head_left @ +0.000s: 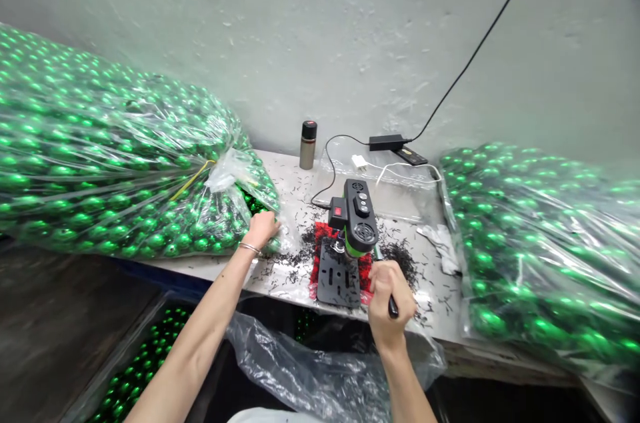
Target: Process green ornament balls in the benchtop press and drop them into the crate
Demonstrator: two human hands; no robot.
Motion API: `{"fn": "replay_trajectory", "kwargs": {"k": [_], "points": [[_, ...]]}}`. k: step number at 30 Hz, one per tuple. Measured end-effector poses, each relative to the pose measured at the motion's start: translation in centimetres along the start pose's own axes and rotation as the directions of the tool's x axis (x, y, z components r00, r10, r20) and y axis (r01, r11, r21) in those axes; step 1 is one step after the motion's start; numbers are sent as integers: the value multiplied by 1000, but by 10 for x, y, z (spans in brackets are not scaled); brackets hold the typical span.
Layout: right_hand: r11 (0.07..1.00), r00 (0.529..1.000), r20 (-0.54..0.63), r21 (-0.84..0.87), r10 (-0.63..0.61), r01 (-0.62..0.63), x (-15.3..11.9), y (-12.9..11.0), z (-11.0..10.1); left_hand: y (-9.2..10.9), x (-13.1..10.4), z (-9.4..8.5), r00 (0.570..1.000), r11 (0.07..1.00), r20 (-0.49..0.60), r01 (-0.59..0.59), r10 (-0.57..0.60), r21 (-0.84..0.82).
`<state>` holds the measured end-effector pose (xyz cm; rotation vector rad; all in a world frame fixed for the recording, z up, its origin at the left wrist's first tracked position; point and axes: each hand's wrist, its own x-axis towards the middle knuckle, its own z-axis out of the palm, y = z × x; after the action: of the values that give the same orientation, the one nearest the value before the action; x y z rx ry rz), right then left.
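Note:
My right hand (394, 298) is wrapped around the black-gripped lever handle (393, 307) of a small black and green bench press (361, 215). The press stands over a slotted black base plate (339, 275), which rests on a red mat (366, 276). At the opening of a large clear plastic bag full of shiny green balls (125, 163), my left hand (263, 230) has its fingers curled. Whatever those fingers hold, if anything, is hidden. Many short black slivers (400, 260) are strewn around the press.
Another bag of green balls (530, 256) stands at the right. Behind the press are a bottle (309, 144), a black power adapter (387, 142) and a white plug (359, 162). A white glove (442, 246) lies on the right. Clear plastic (310, 370) hangs below the table edge.

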<state>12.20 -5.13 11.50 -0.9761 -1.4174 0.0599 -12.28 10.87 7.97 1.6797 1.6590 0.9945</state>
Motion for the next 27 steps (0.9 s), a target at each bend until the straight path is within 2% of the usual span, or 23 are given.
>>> {"fn": "replay_trajectory", "kwargs": {"k": [4, 6, 7, 9, 10, 11, 13, 16, 19, 22, 24, 27], "points": [[1000, 1000, 18, 0, 8, -8, -2, 1, -1, 4, -22, -7, 993, 989, -50, 99, -105, -113], [1000, 1000, 8, 0, 16, -16, -3, 2, 0, 7, -39, -7, 986, 929, -2, 154, -164, -335], [1000, 1000, 1, 1, 18, -18, -3, 2, 0, 9, -48, -6, 977, 848, 49, 204, -207, -489], [1000, 1000, -9, 4, 18, -18, -4, 2, 1, 14, -66, 1, 941, 580, 191, 324, -279, -748], [1000, 1000, -10, 3, 18, -18, -4, 2, 1, 17, -75, 6, 917, 443, 264, 379, -300, -812], [1000, 1000, -9, 2, 17, -17, -4, 2, 1, 20, -82, 12, 893, 346, 322, 424, -315, -837], [1000, 1000, 3, -4, 18, -18, -4, 1, 0, 27, -93, 24, 854, 221, 408, 487, -322, -845], [1000, 999, 26, -18, 19, -19, -3, 1, -2, 33, -102, 41, 823, 134, 476, 534, -311, -835], [999, 999, 39, -30, 16, -14, -3, 0, -2, 33, -105, 57, 819, 122, 499, 546, -282, -829], [999, 999, 34, -34, 12, -11, -3, 0, -2, 31, -106, 73, 834, 168, 473, 529, -286, -832], [999, 999, 33, -39, 9, -7, -4, 0, -2, 30, -107, 84, 857, 253, 409, 490, -313, -834], [999, 999, 39, -41, 6, -4, -4, 0, -2, 29, -108, 100, 911, 480, 288, 401, -294, -780]]}}
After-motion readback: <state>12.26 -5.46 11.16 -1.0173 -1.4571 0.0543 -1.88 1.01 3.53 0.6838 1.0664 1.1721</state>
